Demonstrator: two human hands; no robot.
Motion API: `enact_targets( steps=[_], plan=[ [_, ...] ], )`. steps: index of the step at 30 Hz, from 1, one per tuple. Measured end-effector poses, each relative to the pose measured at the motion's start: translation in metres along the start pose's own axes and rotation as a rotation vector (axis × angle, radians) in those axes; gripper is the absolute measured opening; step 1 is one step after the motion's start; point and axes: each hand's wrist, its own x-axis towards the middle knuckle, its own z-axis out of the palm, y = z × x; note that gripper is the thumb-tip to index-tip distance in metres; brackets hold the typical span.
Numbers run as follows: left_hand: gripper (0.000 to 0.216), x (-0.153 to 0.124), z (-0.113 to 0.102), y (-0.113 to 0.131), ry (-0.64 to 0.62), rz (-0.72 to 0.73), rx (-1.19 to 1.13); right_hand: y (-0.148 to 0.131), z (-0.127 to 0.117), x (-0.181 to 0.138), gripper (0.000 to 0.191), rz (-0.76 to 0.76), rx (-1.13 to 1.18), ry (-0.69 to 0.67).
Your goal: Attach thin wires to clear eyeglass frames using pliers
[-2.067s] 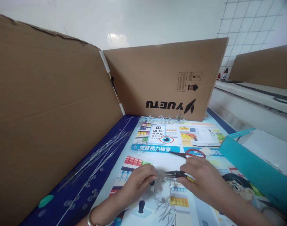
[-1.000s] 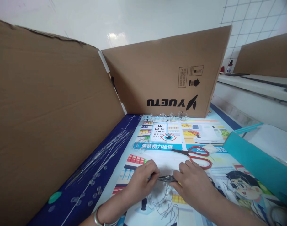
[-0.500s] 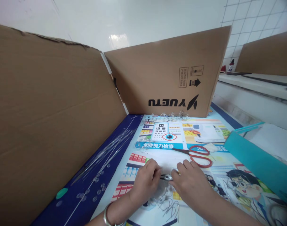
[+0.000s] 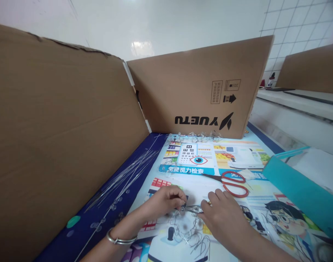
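My left hand (image 4: 164, 201) pinches a thin wire piece with clear beads (image 4: 186, 227) that trails down over the printed mat (image 4: 193, 182). My right hand (image 4: 223, 216) is closed round small dark pliers (image 4: 194, 209), whose tips point left and meet the wire at my left fingertips. A silver bangle (image 4: 119, 238) sits on my left wrist. Both hands hover low over the mat near its front.
Red-handled scissors (image 4: 229, 181) lie just beyond my right hand. A bundle of straight wires (image 4: 125, 178) and clear beads (image 4: 107, 214) rest on the blue strip at left. Cardboard walls stand at left (image 4: 59, 127) and behind (image 4: 199, 91). A teal box (image 4: 300, 189) sits at right.
Both hands stayed together on the wire and pliers, shifting slightly; my left forearm swung lower and further into view. The camera tilted a little.
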Motion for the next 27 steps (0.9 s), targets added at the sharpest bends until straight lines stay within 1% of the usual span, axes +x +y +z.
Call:
enact_targets(
  steps=[2, 5, 15, 27],
  plan=[
    [0.011, -0.001, -0.005, 0.003, -0.056, 0.071, 0.051, 0.000, -0.001, 0.000, 0.019, -0.001, 0.001, -0.016],
    [0.014, -0.001, -0.008, 0.004, -0.076, 0.149, 0.096, 0.000, -0.003, 0.000, 0.018, -0.002, 0.000, -0.033],
    [0.017, 0.002, 0.007, -0.007, 0.128, 0.202, 0.237, 0.000, -0.007, 0.000, 0.018, 0.005, 0.007, -0.051],
    [0.015, 0.002, 0.016, -0.006, 0.217, 0.329, 0.461, 0.000, -0.010, 0.001, 0.018, 0.042, 0.040, -0.071]
  ],
)
